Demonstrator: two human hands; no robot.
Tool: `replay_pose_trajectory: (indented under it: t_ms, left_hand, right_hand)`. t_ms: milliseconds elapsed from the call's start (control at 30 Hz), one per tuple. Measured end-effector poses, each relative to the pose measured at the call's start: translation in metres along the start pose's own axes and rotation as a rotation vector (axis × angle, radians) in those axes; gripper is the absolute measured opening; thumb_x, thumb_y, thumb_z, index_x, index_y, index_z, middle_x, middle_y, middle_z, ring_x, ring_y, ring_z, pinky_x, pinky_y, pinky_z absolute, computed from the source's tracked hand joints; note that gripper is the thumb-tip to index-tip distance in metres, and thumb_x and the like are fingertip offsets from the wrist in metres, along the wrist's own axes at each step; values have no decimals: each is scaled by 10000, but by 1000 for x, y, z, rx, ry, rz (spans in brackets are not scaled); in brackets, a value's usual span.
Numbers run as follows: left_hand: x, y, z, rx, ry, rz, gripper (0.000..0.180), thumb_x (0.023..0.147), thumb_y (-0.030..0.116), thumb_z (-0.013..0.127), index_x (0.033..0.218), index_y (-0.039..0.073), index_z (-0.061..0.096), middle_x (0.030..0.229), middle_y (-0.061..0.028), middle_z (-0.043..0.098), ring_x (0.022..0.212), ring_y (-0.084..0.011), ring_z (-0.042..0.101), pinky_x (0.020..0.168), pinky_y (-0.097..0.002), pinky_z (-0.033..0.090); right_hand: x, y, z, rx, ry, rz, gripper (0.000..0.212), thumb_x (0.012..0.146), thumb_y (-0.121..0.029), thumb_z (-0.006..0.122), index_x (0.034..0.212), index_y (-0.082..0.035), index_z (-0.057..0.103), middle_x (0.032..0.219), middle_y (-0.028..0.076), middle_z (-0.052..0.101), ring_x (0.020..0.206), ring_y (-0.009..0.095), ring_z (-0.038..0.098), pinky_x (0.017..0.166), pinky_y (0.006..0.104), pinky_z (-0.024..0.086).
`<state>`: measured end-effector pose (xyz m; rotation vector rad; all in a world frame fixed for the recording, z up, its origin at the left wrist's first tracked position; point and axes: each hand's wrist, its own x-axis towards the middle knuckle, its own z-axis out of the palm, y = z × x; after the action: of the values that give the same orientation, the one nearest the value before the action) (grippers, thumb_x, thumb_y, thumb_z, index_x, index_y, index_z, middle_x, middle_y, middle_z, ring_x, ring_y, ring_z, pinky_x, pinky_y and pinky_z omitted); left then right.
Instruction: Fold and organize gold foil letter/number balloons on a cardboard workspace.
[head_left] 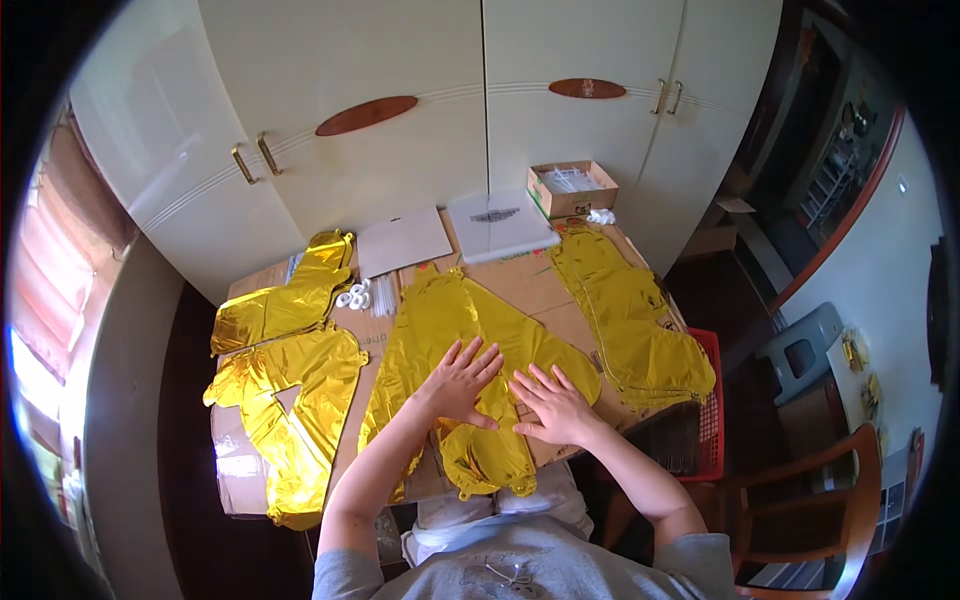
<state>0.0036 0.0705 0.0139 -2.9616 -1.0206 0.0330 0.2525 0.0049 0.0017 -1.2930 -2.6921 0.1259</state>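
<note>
A flat gold foil balloon (450, 330) lies spread on the cardboard-covered table in front of me. My left hand (463, 384) rests on its middle with the fingers stretched out and spread. Just to the right, my right hand (552, 403) lies on the same foil, fingers also apart. Neither hand grips anything. Farther right is another flat gold foil balloon (625, 315). At the left, one more gold foil balloon (300, 385) lies near the table's edge, with a further gold foil piece (285, 300) behind it.
White rolls (355, 295) and white sticks (383, 297) lie beside a grey-brown board (403, 243). Behind are a clear plastic bag (500, 228) and a cardboard box (572, 188) of white sticks. A red basket (712, 400) and a wooden chair (800, 475) stand at the right.
</note>
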Motion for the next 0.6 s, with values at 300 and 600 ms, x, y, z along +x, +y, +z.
replay_pose_trajectory:
  t_ms: [300, 600]
  left_hand:
    - [-20, 34, -2, -58, -1, -8, 1207, 669, 856, 514, 1517, 47, 225, 1581, -143, 217, 1465, -372, 144, 1177, -541, 106]
    - [-14, 26, -3, -33, 16, -5, 1205, 669, 869, 495, 1514, 49, 237, 1578, -142, 225, 1465, -367, 147, 1179, -537, 104]
  right_hand:
    - [-39, -20, -5, 7, 7, -15, 834, 878, -692, 438, 1484, -126, 346, 1551, 87, 314, 1450, 291, 237, 1167, 537, 145]
    - [-37, -22, -6, 18, 13, 5, 803, 904, -677, 401, 1483, -123, 347, 1543, 104, 323, 1452, 298, 225, 1167, 539, 142]
